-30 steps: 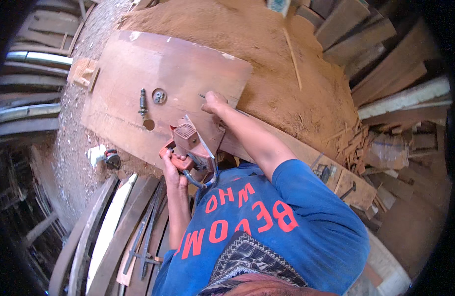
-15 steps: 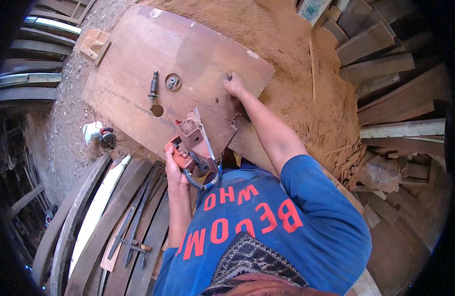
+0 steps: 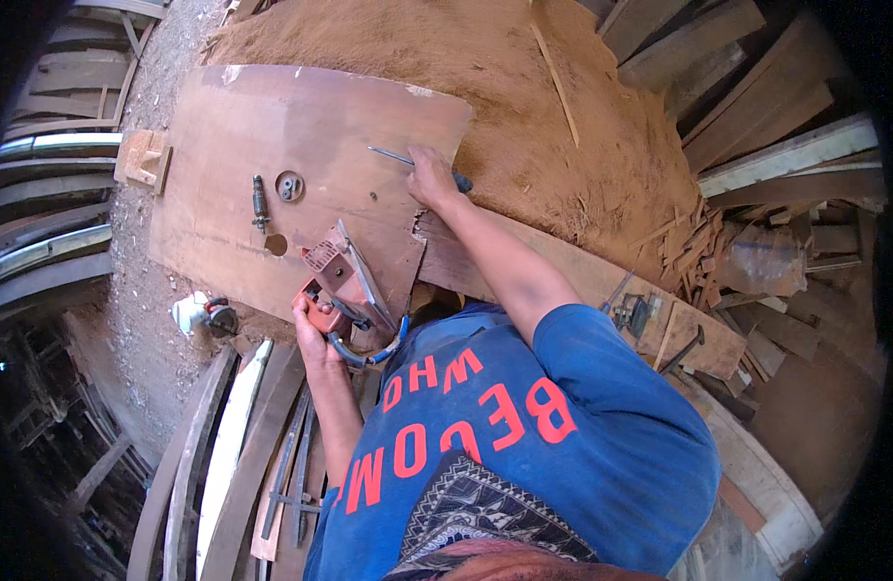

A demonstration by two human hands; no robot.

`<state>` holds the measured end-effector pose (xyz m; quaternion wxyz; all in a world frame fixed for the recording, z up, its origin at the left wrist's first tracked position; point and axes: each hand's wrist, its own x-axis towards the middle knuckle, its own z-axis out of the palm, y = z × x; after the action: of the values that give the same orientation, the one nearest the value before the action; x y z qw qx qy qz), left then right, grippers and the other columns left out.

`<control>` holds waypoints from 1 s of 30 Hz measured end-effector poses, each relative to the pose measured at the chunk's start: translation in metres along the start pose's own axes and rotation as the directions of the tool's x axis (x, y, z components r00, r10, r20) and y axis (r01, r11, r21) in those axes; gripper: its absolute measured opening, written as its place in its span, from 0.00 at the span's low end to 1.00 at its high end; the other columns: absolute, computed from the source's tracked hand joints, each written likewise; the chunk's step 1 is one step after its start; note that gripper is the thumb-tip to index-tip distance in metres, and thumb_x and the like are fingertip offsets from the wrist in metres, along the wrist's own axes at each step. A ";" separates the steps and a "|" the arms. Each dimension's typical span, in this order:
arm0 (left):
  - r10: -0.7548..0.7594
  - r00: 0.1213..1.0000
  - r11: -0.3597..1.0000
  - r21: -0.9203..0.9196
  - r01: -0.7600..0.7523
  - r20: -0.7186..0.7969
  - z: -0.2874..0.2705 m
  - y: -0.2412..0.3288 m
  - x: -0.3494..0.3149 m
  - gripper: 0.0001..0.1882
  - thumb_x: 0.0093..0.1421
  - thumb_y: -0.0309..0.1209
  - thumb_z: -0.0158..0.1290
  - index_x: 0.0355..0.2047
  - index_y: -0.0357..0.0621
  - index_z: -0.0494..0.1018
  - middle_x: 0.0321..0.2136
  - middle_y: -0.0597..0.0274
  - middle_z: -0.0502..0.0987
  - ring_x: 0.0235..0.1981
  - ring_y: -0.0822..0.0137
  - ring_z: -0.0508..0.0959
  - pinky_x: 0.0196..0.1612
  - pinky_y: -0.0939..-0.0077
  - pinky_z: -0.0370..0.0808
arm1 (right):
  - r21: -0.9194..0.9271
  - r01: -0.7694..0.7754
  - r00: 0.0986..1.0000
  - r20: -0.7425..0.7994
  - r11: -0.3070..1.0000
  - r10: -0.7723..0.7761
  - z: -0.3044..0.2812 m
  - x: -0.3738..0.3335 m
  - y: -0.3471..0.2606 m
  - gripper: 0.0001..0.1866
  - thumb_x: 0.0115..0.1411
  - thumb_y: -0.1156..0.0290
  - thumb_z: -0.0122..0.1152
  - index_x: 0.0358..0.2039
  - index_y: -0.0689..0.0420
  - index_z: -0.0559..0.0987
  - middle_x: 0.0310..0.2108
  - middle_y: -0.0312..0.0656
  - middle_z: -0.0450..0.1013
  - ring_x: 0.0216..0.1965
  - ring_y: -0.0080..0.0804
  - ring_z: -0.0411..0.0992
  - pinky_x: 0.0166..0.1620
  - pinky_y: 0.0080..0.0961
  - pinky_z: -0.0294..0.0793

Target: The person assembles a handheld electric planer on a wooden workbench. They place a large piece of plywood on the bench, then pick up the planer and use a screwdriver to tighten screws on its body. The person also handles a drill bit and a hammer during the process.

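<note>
1. Blue shirt (image 3: 601, 407) fills the near ground, and right up against it comes the left hand (image 3: 314, 337).
2. That hand is closed, fingers curled round the rear grip of the orange power tool (image 3: 338, 276)! The tool's body slants away just beyond the knuckles, above the board's near edge; whether it rests there, I cannot tell.
3. Further out, the right hand (image 3: 432, 180), a firm fist around the screwdriver (image 3: 392, 154): bare shaft poking out leftward past the fingers, dark handle end showing on the other side. Its tip is well apart from the power tool, over the board.
4. Beneath, the broad wooden board (image 3: 321, 116), carrying a dark cylindrical part (image 3: 261, 205) and, just beside it, a round metal part (image 3: 290, 186). A round hole (image 3: 275, 244) sits nearer.
5. And beyond the board's far edge, brown sawdust (image 3: 505, 73) heaped wide!
</note>
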<state>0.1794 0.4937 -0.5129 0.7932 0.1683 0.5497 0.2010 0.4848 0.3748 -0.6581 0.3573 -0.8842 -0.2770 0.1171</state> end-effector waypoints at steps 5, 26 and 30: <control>-0.028 0.999 0.999 -0.023 0.029 0.036 0.014 0.001 -0.006 0.09 0.67 0.41 0.46 0.40 0.53 0.68 0.23 0.66 0.70 0.23 0.69 0.72 0.26 0.74 0.76 | -0.141 0.015 1.000 0.019 0.990 -0.012 -0.018 -0.018 0.019 0.20 0.50 0.77 0.56 0.46 0.59 0.77 0.46 0.56 0.71 0.51 0.54 0.68 0.52 0.49 0.70; -0.002 0.992 0.979 0.202 -0.024 0.129 -0.028 0.005 0.026 0.10 0.64 0.41 0.50 0.33 0.50 0.70 0.25 0.66 0.73 0.28 0.70 0.75 0.33 0.74 0.77 | -0.193 0.063 0.986 0.166 0.979 -0.030 -0.060 -0.180 0.060 0.19 0.53 0.66 0.63 0.45 0.58 0.76 0.54 0.53 0.68 0.59 0.54 0.63 0.60 0.51 0.63; -0.111 0.985 0.985 0.149 0.092 0.130 -0.005 0.006 0.009 0.13 0.66 0.40 0.43 0.28 0.49 0.69 0.21 0.70 0.72 0.29 0.70 0.76 0.44 0.66 0.78 | -0.184 -0.089 0.976 0.180 0.979 0.123 -0.106 -0.202 0.068 0.25 0.51 0.60 0.66 0.47 0.57 0.75 0.54 0.51 0.67 0.58 0.51 0.63 0.60 0.51 0.61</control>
<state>0.1764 0.5037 -0.5184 0.8244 0.2098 0.5144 0.1082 0.3898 0.1582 -0.6273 0.2434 -0.9105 -0.2713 0.1953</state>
